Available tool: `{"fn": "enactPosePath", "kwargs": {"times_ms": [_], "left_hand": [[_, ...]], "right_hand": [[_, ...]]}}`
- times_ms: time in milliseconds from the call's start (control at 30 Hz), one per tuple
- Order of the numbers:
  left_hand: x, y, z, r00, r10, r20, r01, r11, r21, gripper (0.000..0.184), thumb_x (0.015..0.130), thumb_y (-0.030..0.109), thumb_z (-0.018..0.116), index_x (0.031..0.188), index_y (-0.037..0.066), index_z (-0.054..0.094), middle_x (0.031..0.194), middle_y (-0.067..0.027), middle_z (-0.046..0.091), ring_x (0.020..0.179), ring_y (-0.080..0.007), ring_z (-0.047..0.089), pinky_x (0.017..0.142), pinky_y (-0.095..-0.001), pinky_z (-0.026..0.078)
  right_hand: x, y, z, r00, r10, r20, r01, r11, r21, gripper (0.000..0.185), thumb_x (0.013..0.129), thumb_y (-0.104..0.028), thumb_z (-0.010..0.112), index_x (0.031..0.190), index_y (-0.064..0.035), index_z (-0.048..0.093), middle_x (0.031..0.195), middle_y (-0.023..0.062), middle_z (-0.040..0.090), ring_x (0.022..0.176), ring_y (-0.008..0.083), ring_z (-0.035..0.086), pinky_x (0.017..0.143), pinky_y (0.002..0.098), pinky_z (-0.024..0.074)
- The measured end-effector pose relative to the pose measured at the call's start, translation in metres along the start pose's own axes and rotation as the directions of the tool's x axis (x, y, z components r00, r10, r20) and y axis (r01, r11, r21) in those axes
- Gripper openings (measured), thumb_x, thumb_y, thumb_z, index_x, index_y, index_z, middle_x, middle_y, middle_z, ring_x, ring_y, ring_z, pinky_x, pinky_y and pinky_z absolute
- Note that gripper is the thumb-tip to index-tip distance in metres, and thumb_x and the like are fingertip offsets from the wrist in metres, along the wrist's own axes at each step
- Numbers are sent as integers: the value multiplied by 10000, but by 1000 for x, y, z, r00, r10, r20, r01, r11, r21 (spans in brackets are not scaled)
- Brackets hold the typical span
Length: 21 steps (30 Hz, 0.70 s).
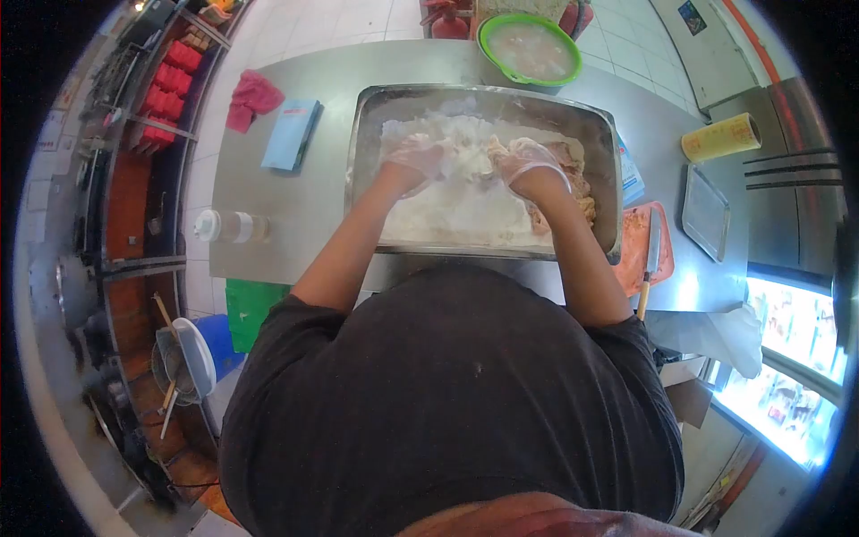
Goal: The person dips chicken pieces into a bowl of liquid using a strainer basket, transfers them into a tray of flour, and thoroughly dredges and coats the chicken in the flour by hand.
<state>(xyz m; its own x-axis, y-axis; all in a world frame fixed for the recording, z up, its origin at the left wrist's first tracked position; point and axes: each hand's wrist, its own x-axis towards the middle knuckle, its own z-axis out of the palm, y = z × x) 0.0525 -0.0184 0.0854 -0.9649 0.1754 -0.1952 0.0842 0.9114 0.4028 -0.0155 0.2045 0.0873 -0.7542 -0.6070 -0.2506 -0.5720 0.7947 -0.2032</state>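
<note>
A deep metal tray [360,134] in front of me holds white flour [456,215], with battered-looking raw meat pieces [577,179] along its right side. Both my hands wear clear plastic gloves dusted with flour. My left hand [416,166] is in the left half of the tray, fingers curled into the flour; what they hold, if anything, is hidden. Across from it, my right hand [528,164] is closed beside the meat, its fingertips coated white, and I cannot make out what is in them. Loose flour is heaped between the two hands, slightly hazy.
Left on the steel table [309,192] are a squeeze bottle [231,226], a light-blue box [292,134] and a pink cloth [253,98]. A green-rimmed tub [530,52] stands behind the tray. At right are a knife [652,251] on a red board [633,237], a small tray [705,213] and a film roll [721,137].
</note>
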Motion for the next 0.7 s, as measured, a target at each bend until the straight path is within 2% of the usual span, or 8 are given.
{"fn": "enactPosePath", "kwargs": {"times_ms": [67,167,267,333,367,400,467,700], "left_hand": [[9,-18,30,1000,12,20,-11,997,-71,202,842,202,592,945,30,616,1004,-229,645,962,-401,632,833,-475,487],[32,-47,87,976,136,-173,-202,863,-463,200,862,199,582,960,28,610,1029,-234,642,937,-410,645,833,-442,514],[9,-13,57,986,-71,152,168,439,-882,226,904,168,498,1026,34,633,1000,-125,655,836,-286,663,742,-445,576],[-12,17,6,912,-266,313,330,19,-944,206,884,224,592,966,36,606,1012,-212,653,862,-382,655,783,-421,525],[-8,-2,21,910,-265,318,334,18,-942,206,884,224,592,966,36,606,1012,-212,653,862,-382,655,783,-421,525],[-1,-38,47,981,-189,33,122,484,-866,205,891,232,580,967,45,609,1011,-205,655,892,-378,647,798,-426,517],[2,-77,71,981,17,-192,-124,820,-559,205,897,240,568,969,53,612,1011,-199,657,922,-374,640,813,-431,509],[-5,-98,72,915,-169,-366,-153,694,-703,240,901,210,588,1004,0,641,1018,-144,644,924,-272,657,747,-427,592]], "right_hand": [[0,-3,7,987,158,11,-158,984,85,370,950,-304,424,1154,-57,610,1058,240,651,1002,388,631,851,464,494],[2,-21,-2,967,-244,-68,247,968,52,309,948,-232,436,1125,-55,618,936,222,661,937,372,635,810,466,480],[-2,-13,-1,966,-257,-8,257,966,22,311,907,-261,507,1097,-39,612,1014,229,661,935,377,645,793,447,507],[-13,-1,-16,990,50,131,-109,864,492,276,893,-245,534,1054,-33,604,999,226,657,884,370,641,772,438,510],[-16,10,-12,989,52,135,-113,863,493,276,893,-245,534,1054,-33,604,999,226,657,884,370,641,772,438,510],[-18,24,-6,1000,-19,-21,24,952,306,270,903,-241,531,1053,-26,596,984,214,656,857,358,635,757,431,507],[-16,33,2,980,-118,-157,133,987,85,265,913,-238,528,1053,-20,587,969,203,656,829,345,628,743,423,504],[-14,1,-11,993,57,101,-114,642,758,376,964,-339,528,1063,6,643,950,116,673,887,233,636,838,358,514]]}}
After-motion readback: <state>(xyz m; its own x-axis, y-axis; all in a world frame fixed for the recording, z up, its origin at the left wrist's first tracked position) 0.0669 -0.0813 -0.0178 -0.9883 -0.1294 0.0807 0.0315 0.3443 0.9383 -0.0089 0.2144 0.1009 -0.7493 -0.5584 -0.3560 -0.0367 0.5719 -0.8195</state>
